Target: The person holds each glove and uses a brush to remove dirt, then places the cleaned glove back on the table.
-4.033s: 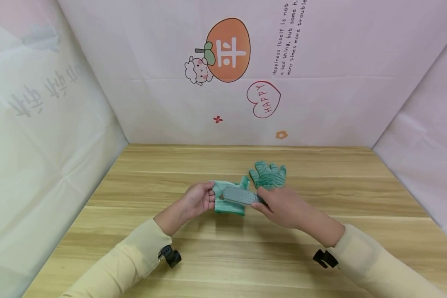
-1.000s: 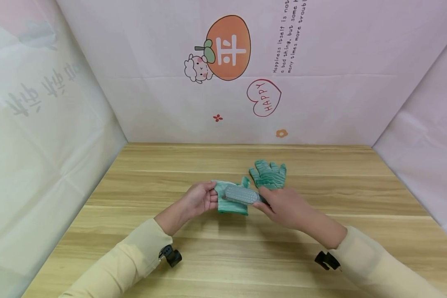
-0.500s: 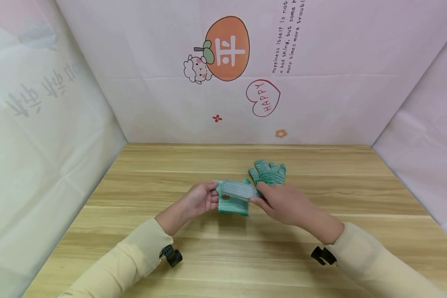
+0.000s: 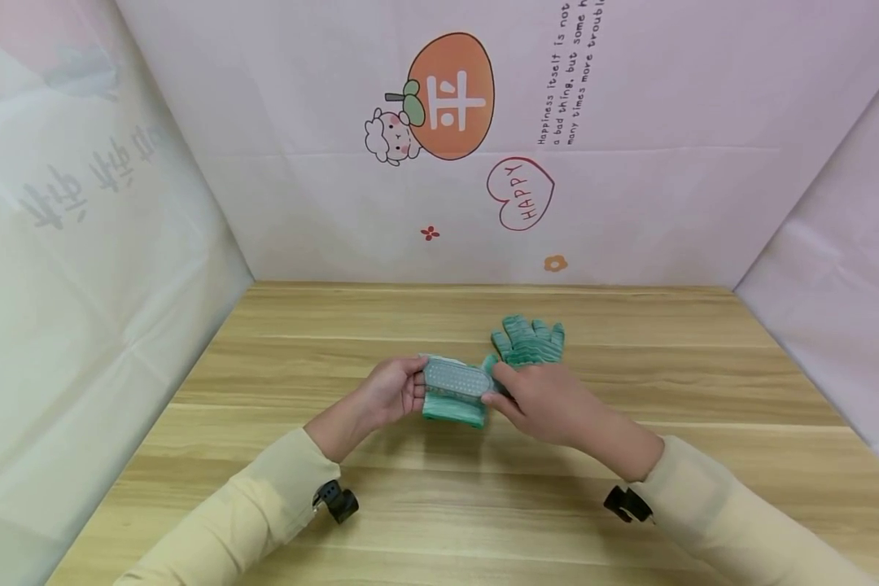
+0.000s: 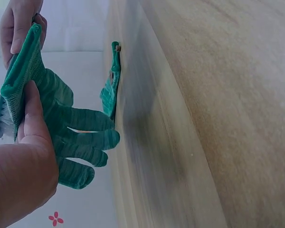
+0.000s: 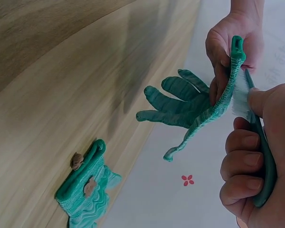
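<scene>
My left hand [image 4: 391, 395] grips a green knit glove [image 4: 454, 411] by its edge, raised above the table; in the left wrist view its fingers [image 5: 85, 137] hang loose. My right hand [image 4: 549, 404] is wrapped round the handle of a grey-green scrub brush [image 4: 456, 379]. Its pale bristles [image 6: 240, 102] touch the glove's face in the right wrist view. In the head view the brush back hides much of the glove. A second green glove [image 4: 531, 342] lies on the table behind my right hand.
Brown spots [image 6: 89, 187] mark the second glove's cuff. Everything is above a wood-grain table [image 4: 439, 505]. A white printed sheet [image 4: 300, 203] stands behind it, with similar sheets at both sides.
The brush has shifted left across the glove, closer to my left hand, covering a brown spot visible half a second ago. My left hand keeps its hold. The second glove stays put.
</scene>
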Demonstrator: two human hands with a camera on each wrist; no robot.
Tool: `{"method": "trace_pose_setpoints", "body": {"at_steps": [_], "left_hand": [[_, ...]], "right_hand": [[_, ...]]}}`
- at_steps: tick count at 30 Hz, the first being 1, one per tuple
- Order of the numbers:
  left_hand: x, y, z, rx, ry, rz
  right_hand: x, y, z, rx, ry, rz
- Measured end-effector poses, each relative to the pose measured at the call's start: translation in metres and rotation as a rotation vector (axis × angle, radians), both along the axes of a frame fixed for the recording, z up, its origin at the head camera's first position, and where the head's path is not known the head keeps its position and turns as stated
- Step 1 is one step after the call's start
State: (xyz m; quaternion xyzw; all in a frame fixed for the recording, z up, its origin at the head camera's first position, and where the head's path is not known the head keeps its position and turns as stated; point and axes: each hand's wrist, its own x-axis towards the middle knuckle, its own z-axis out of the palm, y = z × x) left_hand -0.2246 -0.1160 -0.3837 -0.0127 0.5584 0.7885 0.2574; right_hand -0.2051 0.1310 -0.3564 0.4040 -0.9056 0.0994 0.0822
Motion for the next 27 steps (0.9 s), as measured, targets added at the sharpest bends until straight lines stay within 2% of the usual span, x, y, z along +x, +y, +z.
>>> {"method": "trace_pose_setpoints", "body": {"at_steps": [7, 20, 27], "left_hand": [[-0.002, 0.0, -0.002, 0.024, -0.001, -0.032], [-0.003, -0.004, -0.002, 0.031, 0.007, -0.011], [-0.003, -0.004, -0.005, 0.009, 0.016, -0.019]], "right_hand": [[0.002, 0.008, -0.004, -0.01, -0.004, 0.003], [0.004, 0.021, -0.006, -0.019, -0.069, -0.047], [0.003, 0.019, 0.0, -0.022, -0.091, -0.065]]}}
